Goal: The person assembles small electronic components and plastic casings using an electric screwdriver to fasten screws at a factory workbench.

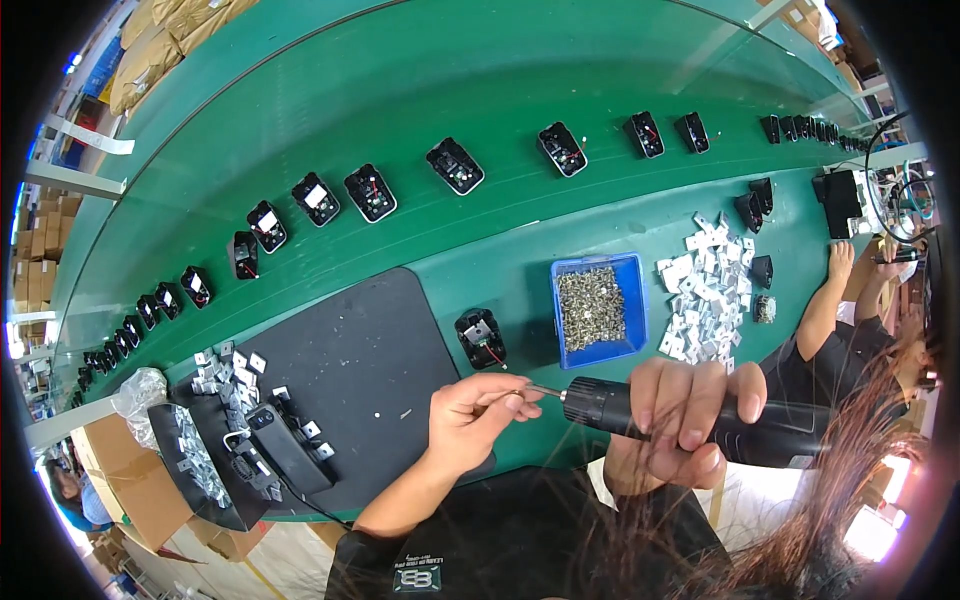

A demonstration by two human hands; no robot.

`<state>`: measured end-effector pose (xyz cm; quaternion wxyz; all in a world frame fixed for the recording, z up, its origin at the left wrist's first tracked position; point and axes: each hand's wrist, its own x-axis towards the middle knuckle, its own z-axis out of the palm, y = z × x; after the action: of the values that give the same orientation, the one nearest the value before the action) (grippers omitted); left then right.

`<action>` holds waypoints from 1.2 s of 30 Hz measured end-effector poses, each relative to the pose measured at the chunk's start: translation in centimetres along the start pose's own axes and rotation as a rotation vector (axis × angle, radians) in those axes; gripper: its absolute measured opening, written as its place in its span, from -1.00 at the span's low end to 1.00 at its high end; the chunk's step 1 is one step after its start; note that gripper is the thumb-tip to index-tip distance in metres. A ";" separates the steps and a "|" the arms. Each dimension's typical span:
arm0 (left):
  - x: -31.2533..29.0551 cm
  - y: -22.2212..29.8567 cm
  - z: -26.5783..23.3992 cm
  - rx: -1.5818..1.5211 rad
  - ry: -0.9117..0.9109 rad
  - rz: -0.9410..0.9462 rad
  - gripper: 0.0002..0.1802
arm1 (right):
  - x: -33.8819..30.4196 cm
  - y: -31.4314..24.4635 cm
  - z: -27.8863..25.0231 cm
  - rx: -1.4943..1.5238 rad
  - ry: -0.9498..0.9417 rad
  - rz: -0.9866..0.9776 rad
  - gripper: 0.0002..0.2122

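My right hand [690,405] is wrapped round a black electric screwdriver [600,404], held level with its bit pointing left. At the tip of that bit, the thumb and fingers of my left hand [480,415] are pinched together; whatever small piece they hold is too hidden to name. Just beyond my hands, an open black housing [481,338] with a metal plate and a red wire lies on the green bench. To its right stands a blue bin [643,300] of small metal screws [590,308].
Metal plates [705,290] lie piled right of the bin. A dark mat [350,350] covers the bench at left, beside a black tray of plates [200,465]. Black housings [455,166] line the green belt [520,90] behind. A co-worker's arm [825,305] rests at right.
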<state>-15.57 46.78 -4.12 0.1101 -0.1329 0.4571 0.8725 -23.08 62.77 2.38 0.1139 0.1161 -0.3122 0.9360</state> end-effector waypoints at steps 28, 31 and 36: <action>4.8 0.9 -5.0 1.588 -0.100 0.395 0.03 | -0.3 4.3 -2.4 -0.197 -0.124 0.171 -0.64; 5.3 1.0 -4.3 1.533 -0.059 0.377 -0.15 | -0.9 5.9 -3.0 -0.275 -0.143 0.182 -0.62; 6.0 1.1 -4.1 1.532 -0.066 0.382 -0.17 | -1.1 7.4 -4.3 -0.262 -0.172 0.116 -0.61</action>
<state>-21.02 43.24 -7.50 0.0326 0.0867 0.9422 0.3220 -24.74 59.50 -5.44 0.0467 0.1619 -0.4463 0.8789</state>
